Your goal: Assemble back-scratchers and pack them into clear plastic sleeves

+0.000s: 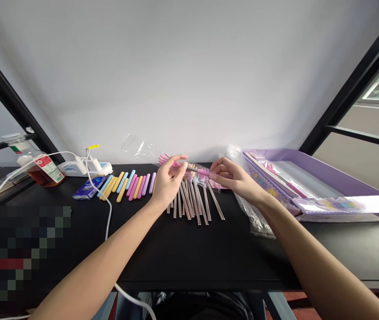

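My left hand [169, 178] and my right hand [232, 177] meet above the black table [183, 249], both pinched on one thin metal tool with a pink handle [199, 170]. The left fingers close on its left end, the right fingers on the pink end. Directly beneath lies a fan of several bare metal rods [192, 202]. A row of several pastel handles [129, 184] in yellow, blue, pink and purple lies to the left of my left hand.
A purple box [309, 178] with its lid stands at the right, clear plastic bags [258, 220] beside it. At the left are a white power strip [82, 168], a white cable [108, 209], a blue packet [87, 189] and a bottle [38, 166]. Black frame bars rise on both sides.
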### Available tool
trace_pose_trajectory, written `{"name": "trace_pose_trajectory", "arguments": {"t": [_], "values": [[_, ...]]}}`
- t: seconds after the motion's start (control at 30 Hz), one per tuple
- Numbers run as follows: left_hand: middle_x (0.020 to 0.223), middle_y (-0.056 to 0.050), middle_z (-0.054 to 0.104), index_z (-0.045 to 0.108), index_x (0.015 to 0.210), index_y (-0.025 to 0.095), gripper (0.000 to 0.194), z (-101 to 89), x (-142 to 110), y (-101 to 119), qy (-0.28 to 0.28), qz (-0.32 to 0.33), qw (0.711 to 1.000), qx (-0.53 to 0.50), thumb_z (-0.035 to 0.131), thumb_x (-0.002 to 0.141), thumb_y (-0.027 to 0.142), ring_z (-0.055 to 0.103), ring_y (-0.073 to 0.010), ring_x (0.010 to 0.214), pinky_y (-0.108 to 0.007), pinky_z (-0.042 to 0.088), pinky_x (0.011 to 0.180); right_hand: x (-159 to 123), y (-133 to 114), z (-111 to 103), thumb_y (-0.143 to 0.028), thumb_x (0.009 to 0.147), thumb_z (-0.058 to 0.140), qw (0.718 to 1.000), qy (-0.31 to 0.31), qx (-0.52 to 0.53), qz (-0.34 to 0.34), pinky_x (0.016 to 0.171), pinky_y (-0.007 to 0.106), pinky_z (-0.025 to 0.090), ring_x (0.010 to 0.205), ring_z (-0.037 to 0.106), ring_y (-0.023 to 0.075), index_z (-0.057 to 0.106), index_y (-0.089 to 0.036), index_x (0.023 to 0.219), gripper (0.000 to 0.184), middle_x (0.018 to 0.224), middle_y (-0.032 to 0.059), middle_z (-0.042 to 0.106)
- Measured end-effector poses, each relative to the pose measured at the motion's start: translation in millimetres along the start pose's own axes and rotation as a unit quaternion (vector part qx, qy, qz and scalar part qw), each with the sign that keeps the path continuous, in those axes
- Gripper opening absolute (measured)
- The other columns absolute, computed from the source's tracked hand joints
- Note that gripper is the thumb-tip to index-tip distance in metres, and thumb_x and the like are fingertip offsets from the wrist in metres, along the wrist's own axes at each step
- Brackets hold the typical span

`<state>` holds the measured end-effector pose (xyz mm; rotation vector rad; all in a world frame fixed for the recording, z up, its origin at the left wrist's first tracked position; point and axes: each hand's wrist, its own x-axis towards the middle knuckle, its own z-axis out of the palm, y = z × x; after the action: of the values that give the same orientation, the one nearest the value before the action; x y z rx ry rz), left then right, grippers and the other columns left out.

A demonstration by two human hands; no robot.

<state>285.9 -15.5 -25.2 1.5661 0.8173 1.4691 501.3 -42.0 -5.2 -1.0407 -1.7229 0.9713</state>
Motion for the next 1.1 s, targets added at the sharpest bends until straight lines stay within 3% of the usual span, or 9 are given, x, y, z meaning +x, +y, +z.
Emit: {"name": "trace_pose_trajectory", "arguments": {"t": [0.13,0.3,0.4,0.57,0.9,1.0,1.1], "values": [[0.101,-0.005,0.074,0.073,0.103,0.02,0.025,10.1,-8,-3,-0.067,0.029,0.996,0.048,0.065,0.094,0.042,0.071,-0.0185,0.085,-0.031,0.061,0.08,-1,-3,8,-0.031,0.086,0.066,0.999,-0.029,-0.027,0.017,0.076,0.035,0.048,0.083,0.06,0.0176,0.052,-0.025,0.119,0.036,0.102,0.0029,0.06],[0.096,-0.004,0.074,0.069,0.112,0.021,0.025,7.6,-4,2,-0.036,0.033,0.998,0.048,0.065,0.094,0.037,0.073,-0.0183,0.082,-0.031,0.062,0.078,-1,-4,0,-0.038,0.086,0.069,0.996,-0.047,-0.065,0.028,0.087,0.041,0.051,0.092,0.064,0.0227,0.058,-0.024,0.128,0.046,0.107,0.0066,0.067],[0.092,-0.004,0.074,0.066,0.116,0.021,0.027,-5.4,7,4,-0.016,0.025,1.0,0.007,0.066,0.094,0.035,0.073,-0.0177,0.081,-0.032,0.064,0.076,0,-5,-11,-0.049,0.085,0.073,0.995,-0.06,-0.077,0.033,0.089,0.043,0.052,0.096,0.067,0.0264,0.069,-0.019,0.119,0.046,0.1,0.0088,0.073],[0.096,-0.006,0.074,0.063,0.122,0.021,0.031,-21.4,16,7,-0.036,0.017,0.999,-0.026,0.065,0.094,0.033,0.073,-0.0178,0.087,-0.033,0.064,0.078,-1,-6,-14,-0.058,0.082,0.074,0.992,-0.074,-0.099,0.021,0.078,0.039,0.053,0.086,0.067,0.0247,0.08,-0.016,0.097,0.045,0.091,0.0099,0.076],[0.099,-0.007,0.074,0.059,0.128,0.022,0.035,-15.5,9,11,-0.109,0.006,0.994,-0.027,0.063,0.096,0.032,0.072,-0.0201,0.097,-0.037,0.062,0.087,2,2,9,-0.051,0.079,0.079,0.997,-0.009,-0.076,-0.01,0.058,0.03,0.04,0.061,0.051,0.0128,0.074,-0.016,0.077,0.035,0.067,0.0019,0.063],[0.099,-0.006,0.073,0.057,0.131,0.023,0.037,-15.6,9,13,-0.124,-0.023,0.991,-0.05,0.063,0.095,0.031,0.072,-0.0211,0.096,-0.038,0.063,0.083,1,-1,6,-0.05,0.079,0.079,0.997,-0.027,-0.077,-0.004,0.057,0.029,0.04,0.061,0.051,0.0129,0.073,-0.016,0.074,0.035,0.065,0.0018,0.062],[0.093,-0.004,0.07,0.056,0.131,0.023,0.039,-19.9,12,15,-0.103,-0.051,0.99,-0.081,0.064,0.093,0.027,0.071,-0.0181,0.085,-0.033,0.063,0.073,-2,-3,-6,-0.05,0.084,0.075,0.999,-0.042,-0.023,0.001,0.059,0.03,0.044,0.062,0.055,0.014,0.069,-0.016,0.074,0.035,0.068,0.0034,0.064]]}}
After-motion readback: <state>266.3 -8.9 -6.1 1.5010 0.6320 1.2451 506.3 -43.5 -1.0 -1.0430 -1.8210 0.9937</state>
